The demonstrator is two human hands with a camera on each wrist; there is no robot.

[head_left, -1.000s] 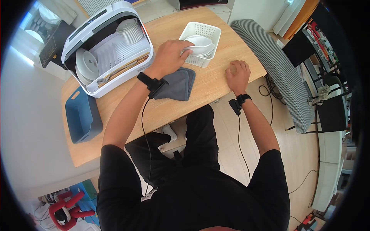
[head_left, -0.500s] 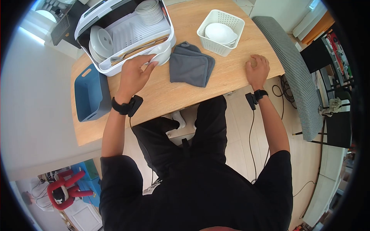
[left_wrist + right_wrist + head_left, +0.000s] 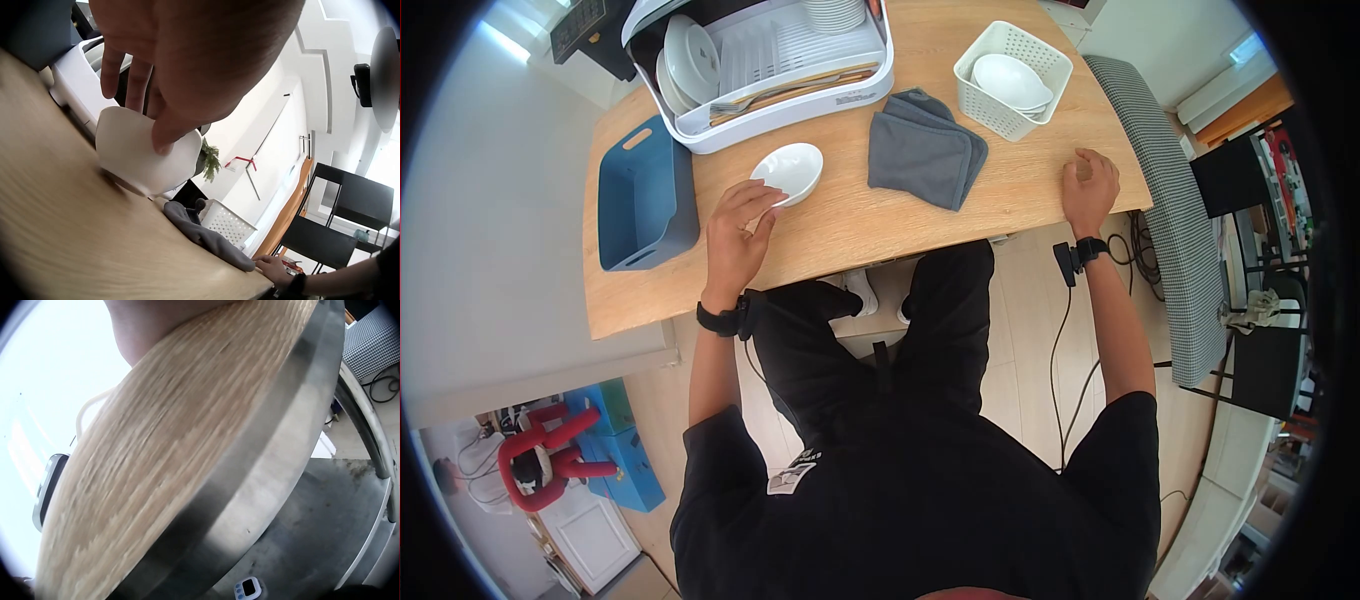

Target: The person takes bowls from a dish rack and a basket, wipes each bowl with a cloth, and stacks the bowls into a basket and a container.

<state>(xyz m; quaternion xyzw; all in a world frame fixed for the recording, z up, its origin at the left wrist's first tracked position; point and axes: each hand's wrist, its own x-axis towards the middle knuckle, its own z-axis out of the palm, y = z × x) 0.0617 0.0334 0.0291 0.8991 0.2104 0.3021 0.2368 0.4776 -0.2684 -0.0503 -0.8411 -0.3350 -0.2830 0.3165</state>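
My left hand [image 3: 740,232] pinches the near rim of a white bowl [image 3: 792,170], close over the table in front of the dish rack. In the left wrist view the thumb lies against the outside of the bowl [image 3: 140,153], while the fingers reach over its rim. My right hand [image 3: 1091,192] rests on the table near its right edge, fingers loosely curled and holding nothing. A white perforated basket [image 3: 990,112] farther back contains more white bowls [image 3: 1008,80]. Between basket and held bowl lies a folded grey cloth [image 3: 925,150].
The white dish rack [image 3: 800,120] at the back left bears plates [image 3: 690,58], a stack of small dishes [image 3: 836,14] and cutlery along its front. A blue bin [image 3: 645,200] stands at the table's left. Beyond the right edge is a checked bench [image 3: 1170,230].
My left hand took a bowl from the white basket and carried it left, then nearer to me, in front of the dish rack. My right hand stays resting on the table.
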